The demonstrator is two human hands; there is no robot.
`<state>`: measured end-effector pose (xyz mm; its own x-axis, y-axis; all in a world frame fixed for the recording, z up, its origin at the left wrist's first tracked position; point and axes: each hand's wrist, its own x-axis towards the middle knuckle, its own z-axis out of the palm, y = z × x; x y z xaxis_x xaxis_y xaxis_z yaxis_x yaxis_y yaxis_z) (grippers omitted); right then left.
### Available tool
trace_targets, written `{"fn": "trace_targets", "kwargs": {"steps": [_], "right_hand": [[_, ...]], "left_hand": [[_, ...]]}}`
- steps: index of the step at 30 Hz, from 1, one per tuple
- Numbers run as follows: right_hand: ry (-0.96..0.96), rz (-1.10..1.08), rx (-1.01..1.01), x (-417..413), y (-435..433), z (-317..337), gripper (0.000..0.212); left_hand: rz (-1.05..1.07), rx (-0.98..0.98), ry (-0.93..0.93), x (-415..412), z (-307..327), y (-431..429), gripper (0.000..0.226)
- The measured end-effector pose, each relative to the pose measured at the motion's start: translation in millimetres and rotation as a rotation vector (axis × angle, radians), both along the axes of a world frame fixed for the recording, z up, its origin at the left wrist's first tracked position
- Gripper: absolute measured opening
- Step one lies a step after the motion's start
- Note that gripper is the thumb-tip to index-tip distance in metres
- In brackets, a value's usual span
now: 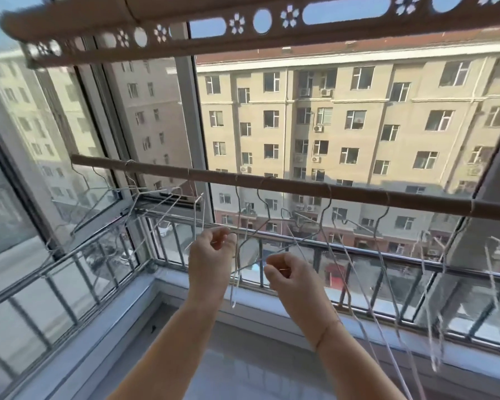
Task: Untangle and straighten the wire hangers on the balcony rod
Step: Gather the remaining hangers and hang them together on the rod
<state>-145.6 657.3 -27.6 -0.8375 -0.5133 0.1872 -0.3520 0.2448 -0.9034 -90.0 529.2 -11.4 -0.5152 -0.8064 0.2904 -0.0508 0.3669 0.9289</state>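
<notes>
A brown rod [286,184] runs across the balcony, sloping down to the right. Several thin wire hangers [334,226] hang from it by their hooks, crossing one another in the middle. My left hand [211,255] is raised below the rod, fingers pinched on a wire of the tangled middle hanger [253,235]. My right hand [290,274] is lower and to the right, pinched on another wire of the same tangle. More hangers [156,203] hang at the rod's left end, tilted sideways.
A perforated brown drying rack beam [243,27] crosses overhead. Window frames [191,116] and a metal railing [358,255] stand just behind the hangers. The white sill [127,307] runs below. An apartment block [358,111] fills the view outside.
</notes>
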Motion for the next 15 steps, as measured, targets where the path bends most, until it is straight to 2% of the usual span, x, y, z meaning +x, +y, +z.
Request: {"fn": "trace_targets", "kwargs": {"steps": [7, 11, 15], "right_hand": [[-0.251, -0.025, -0.120, -13, -35, -11, 0.024], [-0.313, -0.084, -0.191, -21, -54, -10, 0.025], [-0.361, -0.123, -0.266, -23, -75, -8, 0.025]], "left_hand": [[-0.061, 0.081, -0.112, 3, -3, -17, 0.025], [-0.148, 0.106, -0.112, -6, -6, -31, 0.023], [-0.162, 0.045, -0.050, -8, -2, -53, 0.019]]}}
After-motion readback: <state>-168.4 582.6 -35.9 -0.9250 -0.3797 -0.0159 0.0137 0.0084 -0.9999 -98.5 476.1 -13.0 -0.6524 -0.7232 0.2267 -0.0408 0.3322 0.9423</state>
